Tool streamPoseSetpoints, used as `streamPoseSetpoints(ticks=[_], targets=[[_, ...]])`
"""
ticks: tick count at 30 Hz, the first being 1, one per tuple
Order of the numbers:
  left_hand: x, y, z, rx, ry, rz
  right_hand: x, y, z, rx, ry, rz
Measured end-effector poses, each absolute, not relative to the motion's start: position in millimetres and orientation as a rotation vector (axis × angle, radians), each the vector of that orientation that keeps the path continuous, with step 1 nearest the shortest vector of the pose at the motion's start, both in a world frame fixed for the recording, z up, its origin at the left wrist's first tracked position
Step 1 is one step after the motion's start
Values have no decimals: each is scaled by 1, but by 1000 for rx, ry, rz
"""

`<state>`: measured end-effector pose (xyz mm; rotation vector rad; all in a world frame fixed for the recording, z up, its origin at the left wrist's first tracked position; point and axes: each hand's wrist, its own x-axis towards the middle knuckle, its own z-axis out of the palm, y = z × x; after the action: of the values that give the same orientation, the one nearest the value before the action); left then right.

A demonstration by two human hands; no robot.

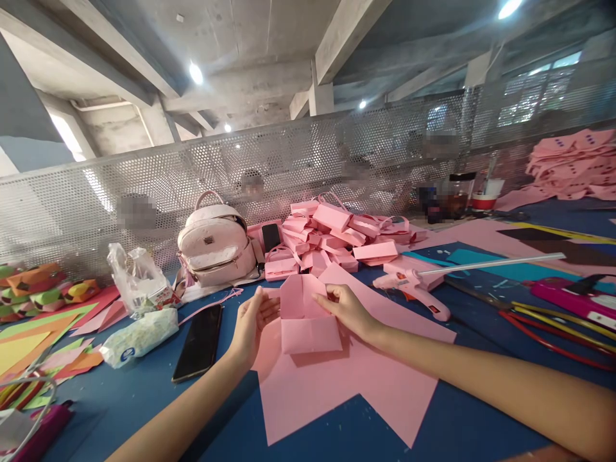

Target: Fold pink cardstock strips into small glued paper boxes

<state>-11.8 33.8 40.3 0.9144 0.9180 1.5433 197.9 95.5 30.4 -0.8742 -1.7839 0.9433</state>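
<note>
Two bare hands are seen closed on a half-folded pink paper box (304,317), held just above the blue surface (144,398): the left hand (253,321) is cupped on its left edge, the right hand (344,308) is pinched on the raised top flap. A clean box is judged to need creases pressed flat and edges squared. Matte pink sheets (337,385) lie beneath; a heap of finished boxes (337,240), a pink glue gun (414,285) and a glossy black phone (199,340) are near.
</note>
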Motion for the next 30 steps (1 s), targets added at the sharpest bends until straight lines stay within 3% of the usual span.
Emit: streamPoseSetpoints(ticks=[30], targets=[[-10, 29, 35, 974, 1122, 1386, 197, 92, 28, -851, -1850, 809]])
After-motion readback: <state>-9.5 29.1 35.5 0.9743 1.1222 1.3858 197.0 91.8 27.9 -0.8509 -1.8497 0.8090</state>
